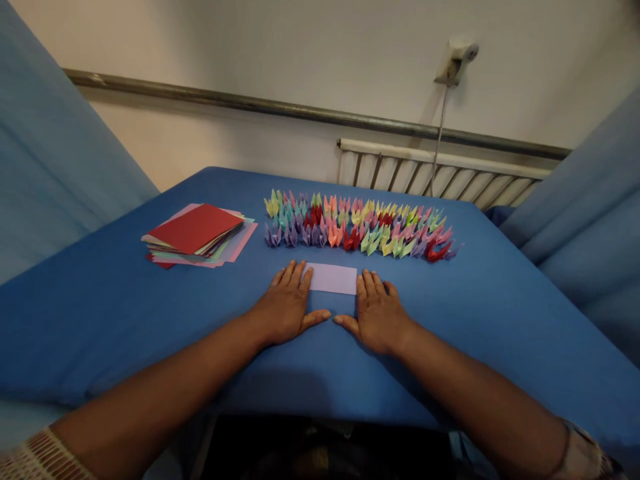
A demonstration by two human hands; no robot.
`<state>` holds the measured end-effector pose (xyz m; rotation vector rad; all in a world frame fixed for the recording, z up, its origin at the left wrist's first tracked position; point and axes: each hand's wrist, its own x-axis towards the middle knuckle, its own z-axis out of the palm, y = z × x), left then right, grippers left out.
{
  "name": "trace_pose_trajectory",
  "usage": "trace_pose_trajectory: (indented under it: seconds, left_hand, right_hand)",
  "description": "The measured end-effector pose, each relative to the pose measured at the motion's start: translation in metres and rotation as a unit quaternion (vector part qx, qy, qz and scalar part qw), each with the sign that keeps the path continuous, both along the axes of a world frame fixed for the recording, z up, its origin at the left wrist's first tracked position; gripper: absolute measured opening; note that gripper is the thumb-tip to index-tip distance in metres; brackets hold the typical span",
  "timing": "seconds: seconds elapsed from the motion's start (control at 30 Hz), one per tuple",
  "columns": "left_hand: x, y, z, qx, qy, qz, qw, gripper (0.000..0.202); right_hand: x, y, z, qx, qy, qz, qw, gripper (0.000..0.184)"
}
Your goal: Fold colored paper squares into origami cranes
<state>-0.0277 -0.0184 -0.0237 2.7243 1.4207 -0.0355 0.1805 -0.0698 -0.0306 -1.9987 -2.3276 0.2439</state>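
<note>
A folded lilac paper rectangle (333,278) lies flat on the blue-covered table (500,313). My left hand (287,305) rests palm down at the paper's left edge, fingers stretched out and touching it. My right hand (377,312) lies flat at its right edge, fingers extended, thumb pointing inward. Neither hand grips anything. Beyond the paper stand rows of small folded paper cranes (357,227) in many colours. A stack of coloured paper sheets (199,235) with a red one on top lies to the far left.
Blue fabric (55,167) rises at both sides of the table. A metal rail (300,112) runs along the wall behind, with a radiator (440,173) and a wall fitting with a cord (453,63) at the right.
</note>
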Motion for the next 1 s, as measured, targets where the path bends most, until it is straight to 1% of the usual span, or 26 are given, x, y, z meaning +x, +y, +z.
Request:
trace_pose_trajectory:
  seconds: [0.1, 0.17, 0.23, 0.27, 0.3, 0.4, 0.47, 0.53, 0.63, 0.67, 0.77, 0.87, 0.93, 1.0]
  left_hand:
    - [0.0, 0.0, -0.001, 0.006, 0.002, -0.001, 1.0, 0.102]
    - [0.0, 0.0, -0.001, 0.011, 0.001, 0.0, 1.0, 0.102]
    - [0.001, -0.001, -0.002, 0.018, -0.004, 0.0, 1.0, 0.1]
    - [0.001, -0.001, -0.002, 0.021, -0.006, 0.001, 1.0, 0.099]
    - [0.001, -0.001, -0.003, 0.024, -0.007, 0.003, 1.0, 0.098]
    - [0.002, 0.001, -0.004, 0.028, -0.005, 0.012, 1.0, 0.097]
    - [0.002, 0.003, -0.003, 0.037, -0.012, 0.009, 0.999, 0.093]
    - [0.003, 0.006, 0.0, 0.046, -0.035, -0.018, 0.998, 0.083]
    - [0.004, 0.01, 0.004, 0.036, -0.104, -0.086, 0.99, 0.062]
    - [0.004, 0.011, 0.004, 0.03, -0.13, -0.1, 0.986, 0.056]
    - [0.004, 0.016, 0.003, 0.021, -0.19, -0.095, 0.977, 0.044]
    - [0.003, 0.02, 0.003, 0.015, -0.217, -0.078, 0.973, 0.04]
    - [0.003, 0.021, 0.004, 0.016, -0.231, -0.07, 0.97, 0.042]
    - [0.002, 0.022, 0.007, 0.034, -0.245, -0.068, 0.966, 0.044]
  right_hand:
    - [-0.002, 0.005, 0.002, 0.034, 0.002, -0.015, 0.999, 0.093]
    - [-0.006, 0.009, 0.002, 0.053, 0.02, 0.019, 0.998, 0.085]
    - [-0.008, 0.012, 0.002, 0.048, 0.043, 0.059, 0.996, 0.077]
    - [-0.008, 0.014, 0.001, 0.04, 0.052, 0.06, 0.996, 0.074]
    - [-0.007, 0.016, 0.001, 0.034, 0.058, 0.044, 0.997, 0.073]
    - [0.001, 0.024, -0.001, 0.031, 0.062, -0.046, 0.997, 0.07]
    - [0.007, 0.028, 0.0, 0.026, 0.071, -0.06, 0.995, 0.065]
    - [0.011, 0.029, 0.001, 0.022, 0.089, -0.044, 0.995, 0.06]
    - [0.011, 0.029, 0.0, 0.03, 0.128, -0.011, 0.991, 0.057]
    - [0.011, 0.029, -0.001, 0.038, 0.145, -0.004, 0.989, 0.055]
    - [0.011, 0.033, -0.007, 0.067, 0.213, 0.011, 0.975, 0.042]
    - [0.013, 0.038, -0.013, 0.088, 0.27, 0.035, 0.958, 0.024]
    - [0.013, 0.039, -0.013, 0.101, 0.281, 0.071, 0.952, 0.016]
    - [0.013, 0.036, -0.008, 0.117, 0.273, 0.123, 0.947, 0.014]
